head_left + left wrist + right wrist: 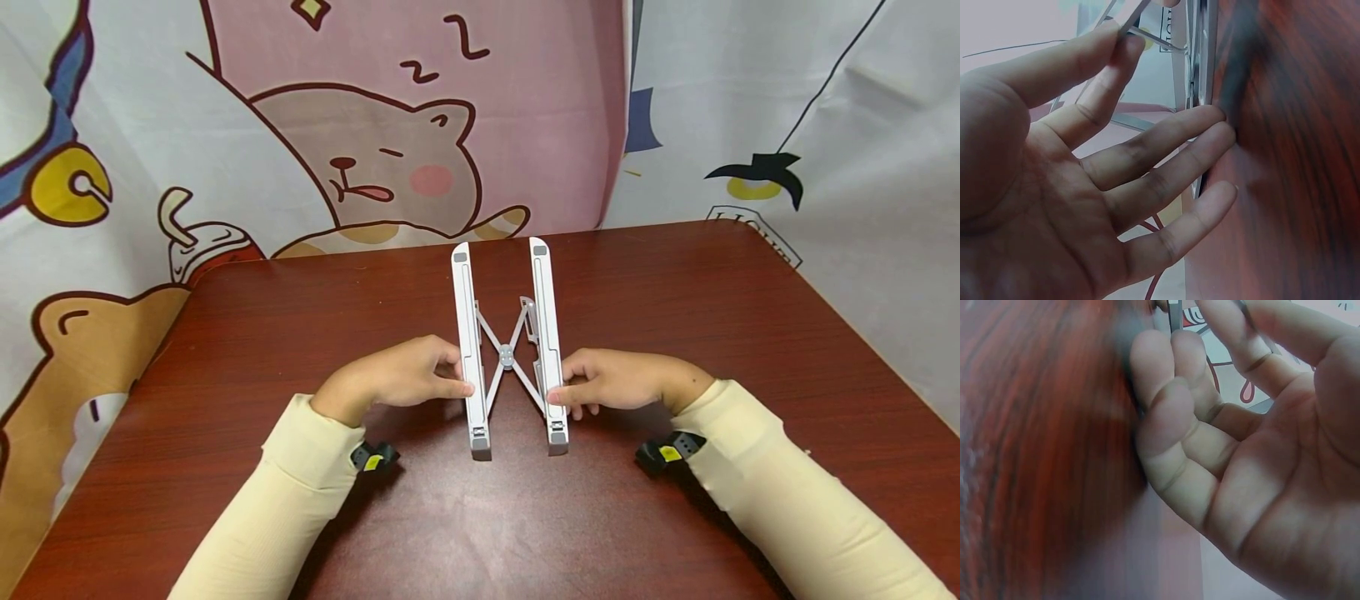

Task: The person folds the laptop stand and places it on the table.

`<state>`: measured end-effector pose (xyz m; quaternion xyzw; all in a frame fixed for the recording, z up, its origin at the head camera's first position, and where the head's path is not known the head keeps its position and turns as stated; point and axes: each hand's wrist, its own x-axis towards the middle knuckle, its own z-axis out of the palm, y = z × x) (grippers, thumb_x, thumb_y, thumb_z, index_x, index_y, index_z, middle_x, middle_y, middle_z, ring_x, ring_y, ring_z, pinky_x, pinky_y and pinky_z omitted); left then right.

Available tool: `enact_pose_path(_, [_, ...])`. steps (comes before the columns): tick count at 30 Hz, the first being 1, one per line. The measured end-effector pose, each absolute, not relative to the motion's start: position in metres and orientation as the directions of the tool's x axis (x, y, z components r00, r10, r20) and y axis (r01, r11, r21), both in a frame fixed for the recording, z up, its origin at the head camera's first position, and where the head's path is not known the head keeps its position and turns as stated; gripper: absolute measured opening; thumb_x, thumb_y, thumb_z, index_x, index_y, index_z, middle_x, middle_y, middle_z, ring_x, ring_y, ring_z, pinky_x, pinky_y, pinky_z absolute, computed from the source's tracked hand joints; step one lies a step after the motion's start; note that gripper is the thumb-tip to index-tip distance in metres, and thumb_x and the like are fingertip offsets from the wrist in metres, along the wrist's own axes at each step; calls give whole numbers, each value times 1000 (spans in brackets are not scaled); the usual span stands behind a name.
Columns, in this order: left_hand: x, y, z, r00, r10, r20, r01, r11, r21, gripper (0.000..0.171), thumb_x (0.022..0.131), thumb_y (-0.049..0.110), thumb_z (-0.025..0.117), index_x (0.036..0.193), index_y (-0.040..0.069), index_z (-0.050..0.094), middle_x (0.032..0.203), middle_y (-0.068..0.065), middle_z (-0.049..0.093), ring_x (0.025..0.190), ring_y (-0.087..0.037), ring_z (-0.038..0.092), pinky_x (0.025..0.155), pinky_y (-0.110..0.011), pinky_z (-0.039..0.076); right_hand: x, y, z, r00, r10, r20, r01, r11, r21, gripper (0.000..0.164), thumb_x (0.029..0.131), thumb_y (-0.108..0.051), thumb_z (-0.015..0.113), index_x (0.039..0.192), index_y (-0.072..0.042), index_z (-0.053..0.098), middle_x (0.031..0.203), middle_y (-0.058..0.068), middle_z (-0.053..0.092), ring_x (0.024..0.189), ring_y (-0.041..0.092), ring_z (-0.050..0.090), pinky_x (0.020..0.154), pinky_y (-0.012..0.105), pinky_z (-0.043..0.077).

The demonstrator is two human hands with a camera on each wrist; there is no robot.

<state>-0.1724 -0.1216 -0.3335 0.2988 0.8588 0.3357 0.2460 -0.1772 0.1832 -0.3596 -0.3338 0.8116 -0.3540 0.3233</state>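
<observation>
With fingers (1154, 147) of the left hand (408, 375), pinching the left rail (467, 325) of a folding laptop stand (506, 357): gripping it narrowly between thumb and forefinger, and holding the other three out loosely, slightly apart, toward the tabletop (495, 533). With the right hand (626, 379), pinching the right rail (548, 325) in much the same manner, across from the left and likewise nearer the front end than the back, and curling the lower fingers inward beside the tabletop.

Holding the stand between both hands, at or just above the middle of the reddish-brown, wood-grained tabletop; hard to tell which from the blurred wrist views. Spread into two long white rails, set side by side, well apart and pointing away from the body. Joined between them by slim crossed braces (491, 330), meeting at a small grey hub (506, 358). Tipped at the near ends with grey caps (558, 446).

Dressed in pale yellow sleeves (273, 492), with a small black device (375, 457) bearing a yellow patch at each wrist. Facing, beyond the table's back edge, a cloth backdrop (547, 125) printed with a sleeping cartoon bear (405, 167), plus a yellow bell (52, 192) at far left and a black hat-like shape (765, 171) at right.
</observation>
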Motion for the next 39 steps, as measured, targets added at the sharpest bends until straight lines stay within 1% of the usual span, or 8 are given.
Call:
enact_pose_path(4, [-172, -121, -332, -706, 673, -219, 343, 597, 725, 12, 93, 17, 71, 84, 8, 71, 81, -5, 73, 74, -7, 56, 71, -23, 46, -177, 183, -360, -569, -772, -284, -316, 524, -791, 26, 101, -26, 58, 83, -9, 65, 70, 6, 66, 60, 13, 56, 58, 27, 49])
enact_pose_path(8, [-171, -121, -332, -710, 669, -221, 345, 604, 719, 13, 92, 17, 72, 83, 9, 71, 79, -3, 71, 71, -6, 53, 68, -23, 44, -176, 182, -359, -569, -771, -286, -309, 523, -794, 26, 101, -26, 58, 83, -9, 66, 70, 7, 66, 61, 14, 57, 58, 27, 49])
enact_pose_path(14, [-170, -120, -332, -715, 659, -232, 335, 615, 714, 13, 92, 17, 72, 82, 9, 71, 75, -2, 68, 67, -5, 48, 65, -24, 40, -175, 180, -359, -574, -764, -294, -310, 536, -785, 30, 102, -28, 58, 83, -6, 65, 70, 4, 66, 61, 13, 57, 59, 27, 49])
enact_pose_path(26, [-170, -117, -334, -715, 665, -213, 366, 617, 697, 14, 92, 19, 72, 81, 10, 70, 71, 7, 62, 67, -6, 46, 63, -23, 39, -173, 177, -358, -575, -766, -287, -315, 531, -787, 27, 102, -27, 58, 81, -12, 66, 69, 2, 66, 59, 12, 56, 57, 26, 48])
enact_pose_path(39, [-169, -115, -333, -710, 671, -211, 374, 614, 696, 15, 93, 20, 71, 81, 11, 70, 70, 8, 60, 66, -6, 45, 63, -23, 39, -172, 174, -359, -582, -760, -288, -311, 536, -785, 28, 102, -29, 58, 80, -12, 65, 68, 2, 65, 59, 12, 55, 57, 25, 47])
